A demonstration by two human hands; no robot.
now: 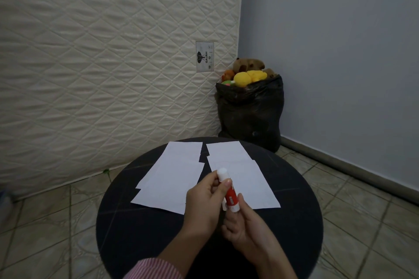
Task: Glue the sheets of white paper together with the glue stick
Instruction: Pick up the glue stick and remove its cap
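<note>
- The round dark table (pixel 127 229) carries everything; its rim curves away on both sides of the hands and close behind the far edge of the paper, so nothing should be pushed outward past the sheets.
- The sheets of white paper (pixel 172 179) lie flat just beyond the hands in two overlapping piles, one ahead and to the left, one ahead and to the right, with a narrow dark gap between them.
- Bare table nearest the person gives the best room for resting the wrists; the mattress (pixel 102 52) and the black bag of toys (pixel 249 118) stand well beyond the table and do not crowd the work.
- The left hand (pixel 204 201) pinches the upper part of the glue stick (pixel 229 195) near its white top; whether that top is a cap or bare glue, I cannot tell.
- The right hand (pixel 247 226) closes around the white base from below.
- The step looks like readying the stick: I would grip the red barrel firmly, turn only the base, and keep the stick above the paper without touching it.
- Then steady one sheet with the free hand before spreading glue along its edge.
</note>
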